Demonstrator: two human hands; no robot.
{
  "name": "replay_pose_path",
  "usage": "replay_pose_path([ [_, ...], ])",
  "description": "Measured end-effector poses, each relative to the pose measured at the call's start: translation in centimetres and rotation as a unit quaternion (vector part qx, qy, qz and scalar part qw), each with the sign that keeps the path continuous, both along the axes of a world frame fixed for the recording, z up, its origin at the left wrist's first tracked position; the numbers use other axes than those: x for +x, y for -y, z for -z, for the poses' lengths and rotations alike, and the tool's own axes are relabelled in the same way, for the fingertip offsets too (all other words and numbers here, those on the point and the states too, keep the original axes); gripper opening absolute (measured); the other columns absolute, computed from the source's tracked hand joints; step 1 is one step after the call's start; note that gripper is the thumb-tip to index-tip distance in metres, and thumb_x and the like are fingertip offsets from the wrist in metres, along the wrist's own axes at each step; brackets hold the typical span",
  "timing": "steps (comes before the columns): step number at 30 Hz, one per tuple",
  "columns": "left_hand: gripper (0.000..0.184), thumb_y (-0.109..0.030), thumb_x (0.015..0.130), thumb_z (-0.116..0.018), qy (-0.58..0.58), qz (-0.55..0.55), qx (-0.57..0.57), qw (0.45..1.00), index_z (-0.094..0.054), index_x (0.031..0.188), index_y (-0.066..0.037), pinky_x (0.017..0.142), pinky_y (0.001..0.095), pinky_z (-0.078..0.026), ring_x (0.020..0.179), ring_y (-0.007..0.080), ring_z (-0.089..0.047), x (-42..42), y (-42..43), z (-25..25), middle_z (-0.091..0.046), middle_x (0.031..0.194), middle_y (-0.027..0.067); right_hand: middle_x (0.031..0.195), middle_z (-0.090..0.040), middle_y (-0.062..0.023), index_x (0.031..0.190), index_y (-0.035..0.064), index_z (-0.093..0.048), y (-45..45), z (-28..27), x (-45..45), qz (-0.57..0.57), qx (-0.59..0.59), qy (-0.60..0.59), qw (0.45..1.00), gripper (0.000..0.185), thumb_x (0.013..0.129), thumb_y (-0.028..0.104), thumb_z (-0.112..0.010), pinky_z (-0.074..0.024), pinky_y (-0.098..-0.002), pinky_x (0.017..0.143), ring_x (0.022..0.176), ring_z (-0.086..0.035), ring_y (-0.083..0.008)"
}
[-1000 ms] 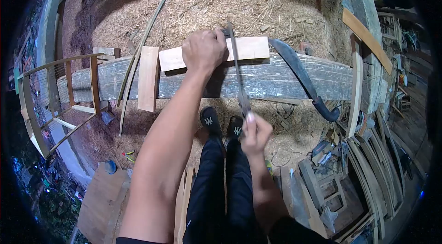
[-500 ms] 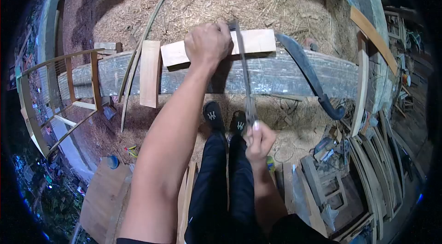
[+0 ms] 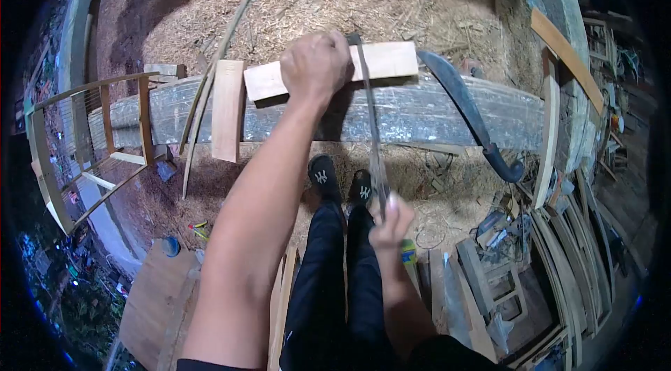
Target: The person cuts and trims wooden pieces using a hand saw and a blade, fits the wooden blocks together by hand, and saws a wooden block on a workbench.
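My left hand (image 3: 314,67) is closed over a pale wooden block (image 3: 393,60), pressing it against the top of a weathered beam (image 3: 426,116). Its fingertips are hidden on the far side. My right hand (image 3: 391,223), slightly blurred, is wrapped round the near end of a long narrow saw (image 3: 371,109). The saw's blade lies across the block just right of my left hand, its dark far end poking past the block's back edge. Left of the block, a flat pale board (image 3: 228,109) rests across the beam.
A machete (image 3: 458,95) with a curved handle lies across the beam at right. Thin wood strips (image 3: 203,102) lean over it at left, beside a wooden frame (image 3: 145,119). Sawdust (image 3: 314,4) covers the ground beyond. Curved wood pieces (image 3: 559,280) are stacked at lower right.
My right hand has shifted slightly down and toward me, drawing the saw with it. My left hand and the block stay in place.
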State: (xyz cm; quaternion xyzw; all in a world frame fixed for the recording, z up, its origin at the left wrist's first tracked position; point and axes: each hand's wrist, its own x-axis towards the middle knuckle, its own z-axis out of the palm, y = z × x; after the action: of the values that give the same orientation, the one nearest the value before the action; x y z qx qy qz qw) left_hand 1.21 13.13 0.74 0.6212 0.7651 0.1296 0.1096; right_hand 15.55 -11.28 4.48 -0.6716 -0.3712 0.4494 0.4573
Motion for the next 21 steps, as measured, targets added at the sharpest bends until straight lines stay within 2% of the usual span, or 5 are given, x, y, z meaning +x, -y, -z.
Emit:
replay_pose_path([
  [2, 0.046, -0.033, 0.095, -0.052, 0.01, -0.009, -0.003, 1.0, -0.075, 0.072, 0.0, 0.071, 0.0483, -0.057, 0.068, 0.037, -0.071, -0.1, -0.4, 0.3, -0.072, 0.074, 0.0218, 0.056, -0.05, -0.0035, 0.07, 0.001, -0.052, -3.0, 1.7, 0.4, -0.053, -0.004, -0.044, 0.998, 0.042, 0.103, 0.027, -0.046, -0.0327, -0.0292, 0.046, 0.049, -0.047, -0.01],
  [6, 0.046, -0.033, 0.095, -0.052, -0.022, -0.019, 0.007, 1.0, -0.075, 0.07, -0.001, 0.068, 0.0471, -0.057, 0.066, 0.0361, -0.071, -0.1, -0.2, 0.7, -0.072, 0.074, 0.0215, 0.061, -0.048, -0.0024, 0.069, 0.0043, -0.048, -3.1, 0.7, -0.3, -0.028, 0.017, -0.054, 0.998, 0.051, 0.105, 0.039, -0.041, -0.0231, -0.0265, 0.048, 0.05, -0.034, -0.0077],
  [13, 0.047, -0.034, 0.095, -0.052, 0.018, -0.024, -0.009, 1.0, -0.074, 0.07, -0.001, 0.068, 0.0468, -0.057, 0.065, 0.0363, -0.071, 0.4, -0.7, 0.2, -0.072, 0.074, 0.0214, 0.059, -0.045, 0.0004, 0.068, 0.004, -0.048, -3.4, 1.3, 0.0, -0.054, 0.019, -0.043, 0.997, 0.048, 0.106, 0.032, -0.042, -0.0244, -0.0262, 0.048, 0.05, -0.037, -0.0065],
  [14, 0.046, -0.033, 0.094, -0.053, 0.006, -0.027, -0.007, 1.0, -0.074, 0.07, -0.001, 0.068, 0.0466, -0.057, 0.065, 0.0365, -0.071, 0.0, -0.5, 0.4, -0.072, 0.073, 0.0213, 0.055, -0.048, -0.0045, 0.068, 0.0011, -0.052, -5.2, 1.1, -0.6, -0.017, 0.003, -0.051, 0.999, 0.042, 0.101, 0.027, -0.048, -0.0319, -0.0309, 0.047, 0.047, -0.046, -0.0126],
  [21, 0.047, -0.033, 0.095, -0.052, -0.006, -0.014, 0.025, 1.0, -0.074, 0.069, -0.001, 0.069, 0.0467, -0.057, 0.067, 0.0349, -0.071, 0.3, -0.4, -0.1, -0.071, 0.072, 0.0197, 0.058, -0.043, 0.0029, 0.068, 0.0044, -0.048, -0.7, -1.1, 0.4, -0.016, -0.007, -0.066, 0.998, 0.048, 0.106, 0.032, -0.045, -0.0244, -0.0229, 0.047, 0.05, -0.038, -0.0044],
])
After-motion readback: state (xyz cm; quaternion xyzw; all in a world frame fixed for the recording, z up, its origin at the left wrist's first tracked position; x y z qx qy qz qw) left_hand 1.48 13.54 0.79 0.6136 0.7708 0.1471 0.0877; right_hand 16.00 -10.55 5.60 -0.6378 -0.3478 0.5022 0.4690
